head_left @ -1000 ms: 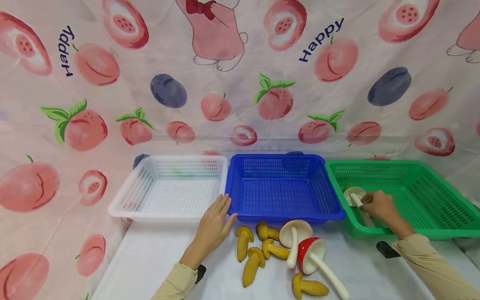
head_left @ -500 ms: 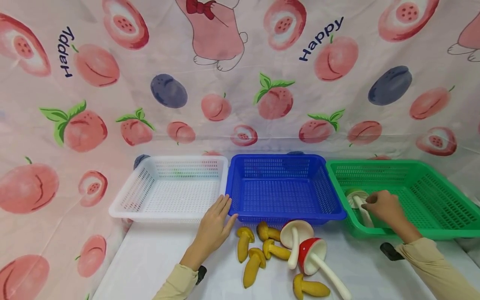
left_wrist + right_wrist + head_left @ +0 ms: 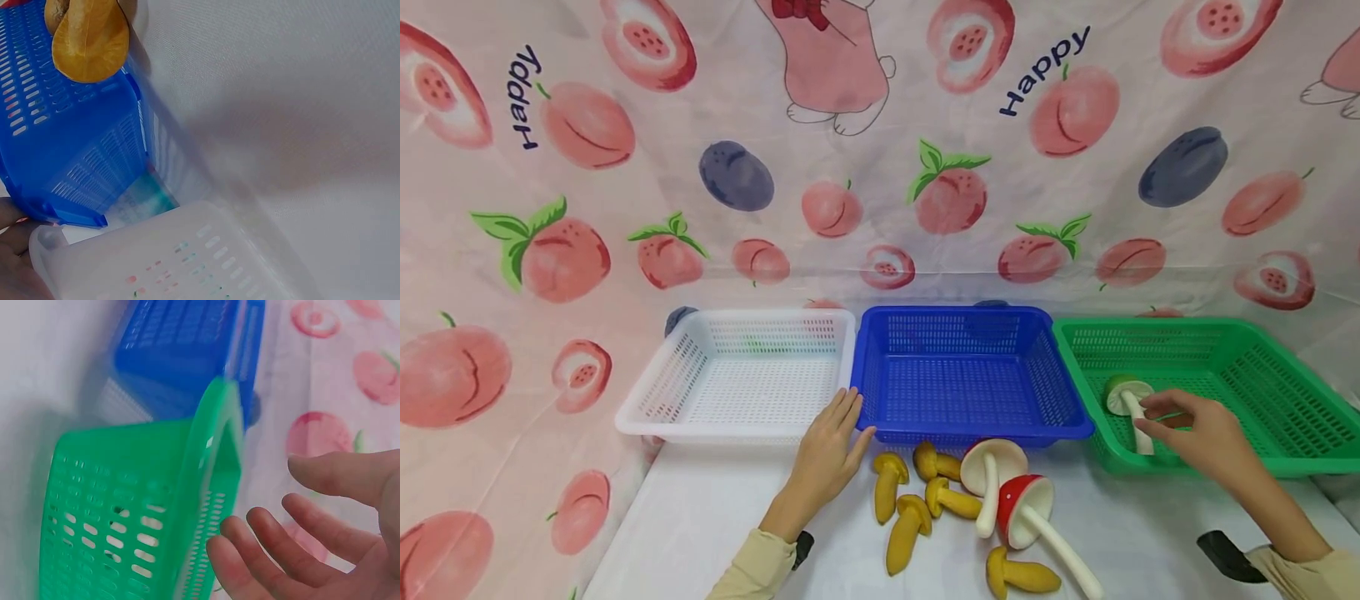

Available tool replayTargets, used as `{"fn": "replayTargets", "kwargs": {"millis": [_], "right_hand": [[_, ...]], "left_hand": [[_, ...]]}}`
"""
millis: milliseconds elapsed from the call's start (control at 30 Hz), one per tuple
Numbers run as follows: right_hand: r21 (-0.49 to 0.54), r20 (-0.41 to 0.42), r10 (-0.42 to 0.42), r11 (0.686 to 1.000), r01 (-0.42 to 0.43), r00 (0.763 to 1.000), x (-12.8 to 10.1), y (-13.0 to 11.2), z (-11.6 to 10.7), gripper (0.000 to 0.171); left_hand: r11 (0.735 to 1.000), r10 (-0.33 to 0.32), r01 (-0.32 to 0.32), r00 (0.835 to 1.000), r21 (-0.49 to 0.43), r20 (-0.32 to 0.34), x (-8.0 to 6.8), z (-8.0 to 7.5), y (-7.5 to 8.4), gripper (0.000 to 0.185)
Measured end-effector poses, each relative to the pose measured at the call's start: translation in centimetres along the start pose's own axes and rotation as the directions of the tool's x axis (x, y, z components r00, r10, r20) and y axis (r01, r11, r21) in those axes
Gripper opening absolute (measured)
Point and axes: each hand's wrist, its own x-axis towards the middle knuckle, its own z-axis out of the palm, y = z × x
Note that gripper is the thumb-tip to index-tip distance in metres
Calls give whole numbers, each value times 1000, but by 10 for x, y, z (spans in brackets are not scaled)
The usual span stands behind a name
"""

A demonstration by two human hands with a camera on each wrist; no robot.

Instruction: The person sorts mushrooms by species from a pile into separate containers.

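A mushroom with a green cap and white stem (image 3: pixel 1137 417) lies in the left part of the green basket (image 3: pixel 1180 463). Over that basket is my right hand (image 3: pixel 1202 429), its fingers parted beside the stem. In the right wrist view the right hand (image 3: pixel 325 531) holds nothing, thumb and fingers spread apart near the green rim. My left hand (image 3: pixel 829 446) rests with extended fingers where the rims of the white basket (image 3: pixel 730 432) and blue basket (image 3: pixel 970 433) meet. In the left wrist view only part of the left hand (image 3: pixel 19 262) shows, at those rims.
In front of the blue basket lie several yellow-brown mushrooms (image 3: pixel 904 533) and two larger ones, a red-capped mushroom (image 3: pixel 1026 512) and another with a pale underside (image 3: pixel 992 471). A fruit-printed cloth (image 3: pixel 865 167) hangs behind the baskets.
My right hand has let go of the green-capped mushroom and drawn slightly back to the right. The mushroom now rests in the green basket. The left hand has stayed in place.
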Motion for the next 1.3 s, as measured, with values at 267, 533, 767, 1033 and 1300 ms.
{"fn": "replayTargets", "kwargs": {"millis": [267, 533, 767, 1033, 1300], "right_hand": [[-27, 16, -1, 1000, 2, 1000, -27, -25, 0, 28], [0, 21, -9, 1000, 9, 1000, -50, -47, 11, 29], [24, 52, -6, 1000, 5, 999, -64, -59, 25, 32], [-2, 240, 127, 992, -130, 963, -68, -69, 40, 40], [38, 313, 91, 993, -108, 945, -71, -68, 58, 38]], "left_hand": [[1000, 18, -18, 999, 5, -34, 1, 0, 0, 50], [1000, 20, -20, 999, 1, -32, 3, 0, 1, 49], [1000, 20, -20, 1000, 2, -24, 3, 1, 2, 50], [1000, 23, -23, 999, 2, -37, 1, 1, 2, 49], [1000, 28, -28, 999, 3, -45, 1, 1, 0, 50]]}}
